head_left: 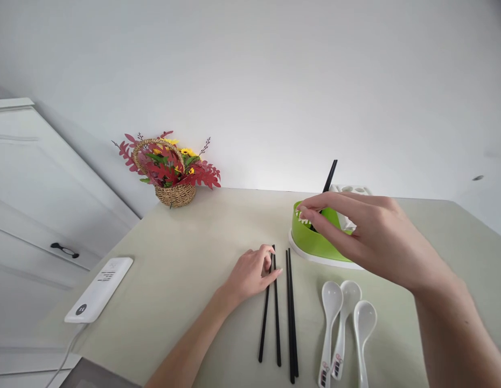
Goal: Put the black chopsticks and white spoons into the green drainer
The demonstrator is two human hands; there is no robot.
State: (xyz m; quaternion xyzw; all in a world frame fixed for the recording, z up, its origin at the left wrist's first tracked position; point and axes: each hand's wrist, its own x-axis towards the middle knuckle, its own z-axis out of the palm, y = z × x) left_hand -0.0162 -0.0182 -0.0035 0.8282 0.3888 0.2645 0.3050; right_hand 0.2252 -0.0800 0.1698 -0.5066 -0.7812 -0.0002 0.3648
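Note:
My left hand (250, 272) rests low over a pair of black chopsticks (277, 323) lying on the table. Its fingers curl at their upper ends, with the thumb apart from them; I cannot tell how firmly it touches them. A second black pair (291, 318) lies just to the right. Over the green utensil holder (311, 242), my right hand (367, 231) hovers with thumb and forefinger slightly apart and nothing visible between the tips. Black chopsticks (330, 175) lean upright in the holder, partly hidden behind that hand. Three white spoons (331, 296) lie below the holder.
The holder stands on a white base, with a white part (351, 189) showing behind my right hand. At the back left is a wicker basket (175, 195) of red and yellow flowers. A white power bank (99, 291) with a cable lies near the left edge, beside a white cabinet (32, 188).

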